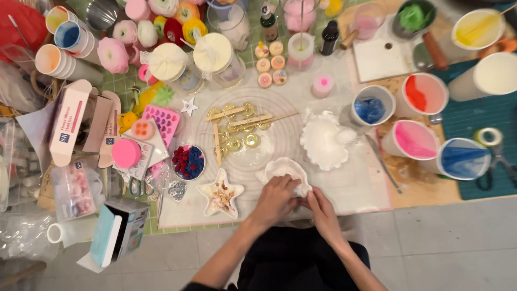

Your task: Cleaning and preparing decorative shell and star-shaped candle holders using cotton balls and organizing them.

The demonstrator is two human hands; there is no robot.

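White scalloped shell-shaped dish [284, 168]: set at the near edge of the translucent round-marked work mat [344, 183], gripped at its rim by left hand [276, 200] and right hand [322, 207], fingers curled closed; star-shaped white dish [219, 193] just beside.

Home craft workshop: pigment cups [425, 94], silicone mould [161, 121], wax flowers [113, 54], wick holders [237, 126] crowd table [344, 188].

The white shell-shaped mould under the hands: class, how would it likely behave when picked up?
The white shell-shaped mould looks thin-walled and soft, so probably floppy and light. Both hands, left hand and right hand, pinch its near edge, suggesting it bends. Its broad shape likely won't roll.
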